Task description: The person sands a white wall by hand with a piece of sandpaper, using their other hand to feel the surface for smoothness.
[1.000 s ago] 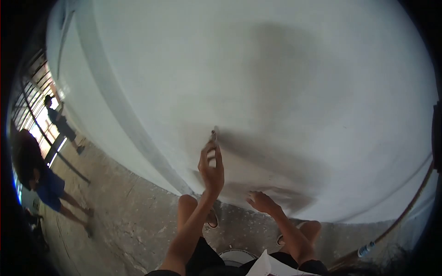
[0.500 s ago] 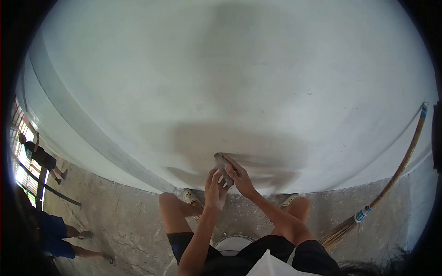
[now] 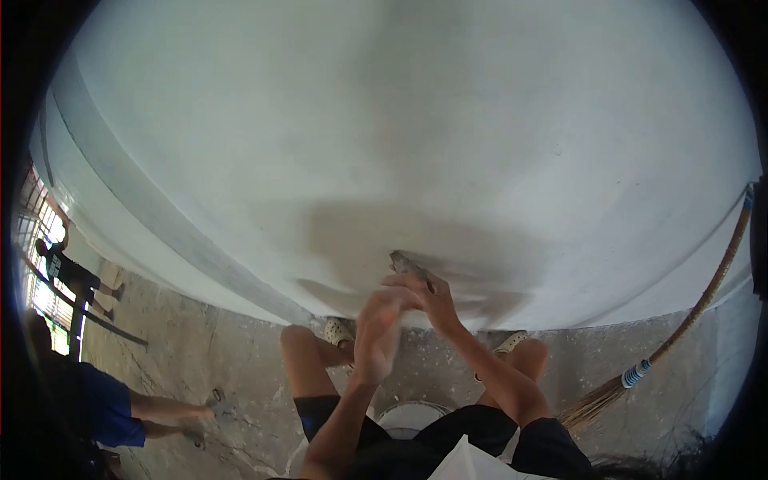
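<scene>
A folded grey sheet that looks like sandpaper [image 3: 406,262] is gripped in my right hand [image 3: 434,301], close in front of the lower part of the white wall [image 3: 496,144]. Its upper end pokes out past the fingers, and the rest is covered by them. My left hand [image 3: 376,332] is smeared by motion just left of and below the right one. Its fingertips overlap the right hand in this view, so their pose is hidden. Both arms reach forward between my bent knees.
A stick broom [image 3: 688,308] leans at the right, bristles on the concrete floor [image 3: 240,384]. A white bucket [image 3: 408,418] is beneath me. At left, one person [image 3: 72,268] stands by a barred window, and another person in blue shorts [image 3: 116,408] is nearer. A raised band [image 3: 176,216] runs along the wall.
My left hand has come off the grey sheet and swung toward my right fingers, blurred. The right hand and sheet have risen slightly. The person in blue shorts has stepped rightward in view.
</scene>
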Demonstrator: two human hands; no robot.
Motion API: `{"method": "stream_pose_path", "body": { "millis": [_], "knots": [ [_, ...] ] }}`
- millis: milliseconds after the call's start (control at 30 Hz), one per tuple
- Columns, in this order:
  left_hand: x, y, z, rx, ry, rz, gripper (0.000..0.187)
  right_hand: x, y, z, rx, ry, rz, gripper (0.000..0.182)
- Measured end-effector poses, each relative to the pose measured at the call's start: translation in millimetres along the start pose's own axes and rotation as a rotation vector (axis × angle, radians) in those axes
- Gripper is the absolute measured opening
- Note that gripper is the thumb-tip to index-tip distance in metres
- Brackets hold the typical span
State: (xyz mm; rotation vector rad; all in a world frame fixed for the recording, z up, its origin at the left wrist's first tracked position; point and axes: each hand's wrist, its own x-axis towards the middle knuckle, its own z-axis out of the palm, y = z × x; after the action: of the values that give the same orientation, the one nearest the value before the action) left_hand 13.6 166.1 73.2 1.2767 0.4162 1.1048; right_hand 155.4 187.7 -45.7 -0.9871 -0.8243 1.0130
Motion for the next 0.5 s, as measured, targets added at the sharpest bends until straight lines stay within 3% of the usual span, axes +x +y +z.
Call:
{"method": "stream_pose_path", "body": {
  "millis": [33, 67, 100, 133, 167, 200, 267, 333, 367, 433, 467, 500],
  "knots": [
    [-4.0, 22.0, 11.4, -0.411, -0.315, 0.004, 0.049, 5.3, 18.9, -14.1, -0.18, -0.039, -0.021, 0.05],
    [-5.0, 45.7, 25.9, -0.497, -0.458, -0.023, 0.055, 7.9, 30.8, -21.0, -0.358, -0.082, -0.041, 0.051],
    [-4.7, 64.9, 40.4, -0.58, -0.601, -0.049, 0.061, -9.2, -17.5, 5.8, -0.512, 0.08, -0.027, 0.051],
    [-3.9, 71.5, 56.2, -0.715, -0.685, -0.006, 0.062, -4.6, -5.3, 4.4, -0.51, 0.069, -0.014, 0.051],
    [-2.6, 73.0, 70.4, -0.847, -0.777, 0.043, 0.063, 6.2, 15.4, -0.6, -0.306, 0.048, 0.004, 0.052],
    [-5.9, 74.8, 77.1, -0.84, -0.81, 0.019, 0.064, 11.9, 16.9, 1.7, -0.104, 0.031, 0.022, 0.053],
    [-13.1, 81.5, 89.9, -0.84, -0.837, -0.005, 0.065, 10.3, 14.3, 3.0, -0.117, 0.036, 0.028, 0.053],
    [-14.7, 91.5, 101.5, -0.809, -0.727, -0.203, 0.068, 10.8, 12.1, 5.8, -0.096, 0.046, -0.003, 0.054],
    [-15.0, 90.6, 98.0, -0.814, -0.717, -0.206, 0.068, 11.6, 15.5, 3.4, -0.098, 0.045, 0.009, 0.054],
    [-14.0, 85.4, 87.0, -0.843, -0.823, -0.517, 0.073, 15.1, 21.7, -1.6, -0.187, 0.009, 0.029, 0.053],
    [-15.3, 78.2, 86.1, -0.846, -0.815, -0.522, 0.073, 16.4, 24.7, -3.5, -0.185, 0.009, 0.037, 0.053],
    [-26.9, 69.4, 88.7, -0.949, -0.847, -0.289, 0.071, 10.5, 20.9, -2.7, -0.186, -0.003, 0.04, 0.053]
  ]
}}
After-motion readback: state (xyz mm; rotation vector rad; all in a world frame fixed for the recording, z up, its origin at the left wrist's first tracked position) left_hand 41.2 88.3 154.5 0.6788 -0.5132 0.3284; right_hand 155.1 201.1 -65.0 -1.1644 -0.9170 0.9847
